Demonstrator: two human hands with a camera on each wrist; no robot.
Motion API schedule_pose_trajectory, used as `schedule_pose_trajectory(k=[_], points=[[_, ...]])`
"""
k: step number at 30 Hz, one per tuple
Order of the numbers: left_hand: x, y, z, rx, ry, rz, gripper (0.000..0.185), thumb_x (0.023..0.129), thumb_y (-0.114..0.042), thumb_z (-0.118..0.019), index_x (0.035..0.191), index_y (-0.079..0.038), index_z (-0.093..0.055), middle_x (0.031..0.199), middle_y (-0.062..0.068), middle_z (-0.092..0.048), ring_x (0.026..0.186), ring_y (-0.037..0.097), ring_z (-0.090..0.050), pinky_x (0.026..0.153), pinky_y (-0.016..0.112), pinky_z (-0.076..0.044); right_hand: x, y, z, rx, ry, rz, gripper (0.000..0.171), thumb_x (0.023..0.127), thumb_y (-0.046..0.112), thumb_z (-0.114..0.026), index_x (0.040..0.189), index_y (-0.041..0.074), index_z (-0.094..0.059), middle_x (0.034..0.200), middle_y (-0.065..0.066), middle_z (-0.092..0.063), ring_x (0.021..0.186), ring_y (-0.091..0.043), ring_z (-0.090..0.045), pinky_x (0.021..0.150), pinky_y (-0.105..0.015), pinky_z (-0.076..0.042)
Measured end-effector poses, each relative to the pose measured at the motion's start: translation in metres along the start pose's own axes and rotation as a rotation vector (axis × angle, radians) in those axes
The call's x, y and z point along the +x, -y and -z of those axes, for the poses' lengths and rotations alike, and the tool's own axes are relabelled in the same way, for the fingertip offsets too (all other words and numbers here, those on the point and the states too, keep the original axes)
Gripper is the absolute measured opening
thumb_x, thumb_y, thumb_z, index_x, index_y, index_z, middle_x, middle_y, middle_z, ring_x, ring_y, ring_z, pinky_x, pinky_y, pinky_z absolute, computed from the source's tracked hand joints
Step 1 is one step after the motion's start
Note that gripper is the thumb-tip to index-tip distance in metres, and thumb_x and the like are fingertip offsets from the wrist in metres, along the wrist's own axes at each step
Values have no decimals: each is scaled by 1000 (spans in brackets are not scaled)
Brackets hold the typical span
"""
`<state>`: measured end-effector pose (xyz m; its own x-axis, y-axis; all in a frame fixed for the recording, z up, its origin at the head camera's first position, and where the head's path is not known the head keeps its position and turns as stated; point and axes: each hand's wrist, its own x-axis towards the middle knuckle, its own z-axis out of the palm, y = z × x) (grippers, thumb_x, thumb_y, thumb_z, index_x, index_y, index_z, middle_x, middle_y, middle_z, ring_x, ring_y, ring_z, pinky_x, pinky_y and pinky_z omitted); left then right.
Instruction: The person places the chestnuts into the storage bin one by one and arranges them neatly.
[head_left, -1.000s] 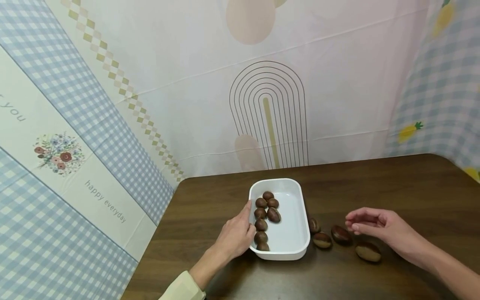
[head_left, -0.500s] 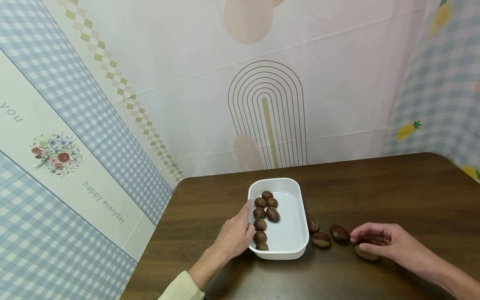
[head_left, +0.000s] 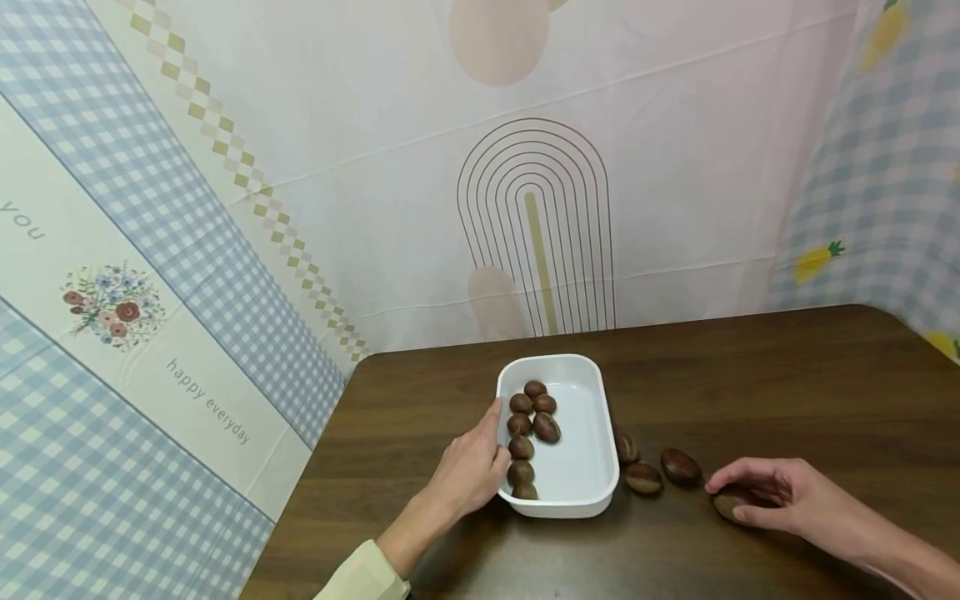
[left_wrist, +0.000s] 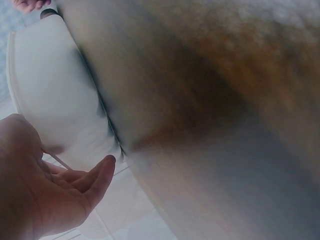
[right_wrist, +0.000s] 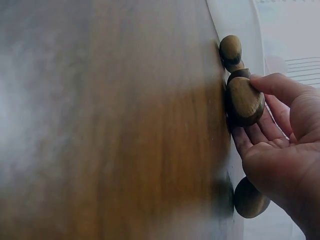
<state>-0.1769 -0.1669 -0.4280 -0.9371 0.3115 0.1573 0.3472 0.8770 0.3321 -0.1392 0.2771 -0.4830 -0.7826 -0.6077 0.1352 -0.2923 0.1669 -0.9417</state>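
Note:
My left hand rests against the left side of the white tray, with the index finger extended along its rim. In the left wrist view, the left hand is beside the tray's outer wall. Several brown chestnuts lie along the tray's left half. To the right of the tray, my right hand holds a chestnut low at the tabletop, partly hidden by the fingers. The right wrist view shows the thumb on this chestnut and the fingers bent behind it.
Between the tray and my right hand, three loose chestnuts lie on the dark wooden table: one chestnut apart, another chestnut near the tray, and a third chestnut close to its wall. A patterned cloth hangs behind the table.
My right hand has moved right and down, from above the loose chestnuts onto the rightmost one, and its thumb and fingers have closed around it. The left hand and tray stay put.

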Motion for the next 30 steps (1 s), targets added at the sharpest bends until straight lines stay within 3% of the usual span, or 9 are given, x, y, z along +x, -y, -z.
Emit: schedule_pose_trajectory(k=[10, 22, 30], points=[[0, 0, 0, -1, 2, -1, 70, 99, -18, -50, 165, -8, -30, 163, 8, -47, 129, 30, -65, 103, 51, -53, -1, -3, 2, -1, 44, 7, 34, 101, 0, -61, 134, -2, -64, 136, 1, -71, 125, 7, -60, 93, -15, -52], [1, 0, 1, -1, 2, -8, 70, 98, -18, -51, 165, -7, -31, 162, 10, -48, 127, 30, -66, 102, 50, -54, 0, 4, -3, -102, -41, -48, 32, 101, 5, -64, 133, 3, -66, 130, -1, -73, 121, 9, -60, 90, -15, -52], [0, -1, 2, -7, -3, -12, 70, 98, -18, -50, 164, -6, -31, 163, 10, -48, 128, 31, -65, 102, 51, -54, 10, 18, -11, -197, -80, -97, 30, 100, 15, -69, 130, 12, -69, 131, -1, -73, 119, 12, -58, 87, -16, -52]])
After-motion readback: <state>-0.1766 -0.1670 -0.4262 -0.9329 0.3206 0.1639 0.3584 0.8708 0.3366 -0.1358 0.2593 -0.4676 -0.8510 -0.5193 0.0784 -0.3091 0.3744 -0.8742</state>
